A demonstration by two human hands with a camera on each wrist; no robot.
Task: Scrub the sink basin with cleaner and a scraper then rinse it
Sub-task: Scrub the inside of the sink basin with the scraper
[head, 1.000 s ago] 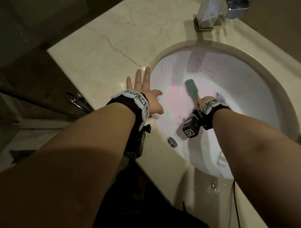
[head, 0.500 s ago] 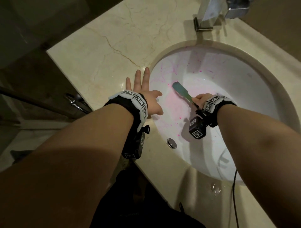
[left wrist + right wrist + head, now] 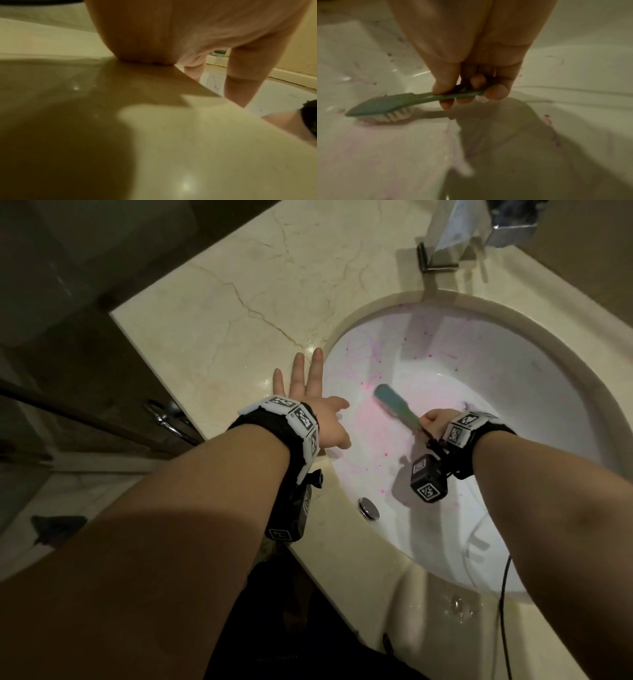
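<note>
A white oval sink basin (image 3: 513,412) is set into a beige marble counter (image 3: 212,313), and pink cleaner is smeared and speckled over its left wall. My right hand (image 3: 433,421) grips the handle of a teal scrub brush (image 3: 394,402), whose white bristles (image 3: 397,115) press on the pink-stained basin wall (image 3: 376,148). The brush (image 3: 385,104) points to the far left, with my right hand (image 3: 471,86) curled round its handle. My left hand (image 3: 308,405) rests flat on the counter at the basin's left rim, fingers straight and thumb over the rim. In the left wrist view the left palm (image 3: 171,33) presses on the counter (image 3: 188,148).
A chrome faucet (image 3: 455,234) stands at the far edge behind the basin. A round chrome overflow cap (image 3: 368,508) sits on the near left wall of the basin. Water drops (image 3: 459,606) lie on the counter's front edge. A black cable (image 3: 503,611) hangs by my right forearm.
The brush head has swung from the basin's middle toward its left wall and then a little back toward the middle, with my right hand following. My left hand has stayed put.
</note>
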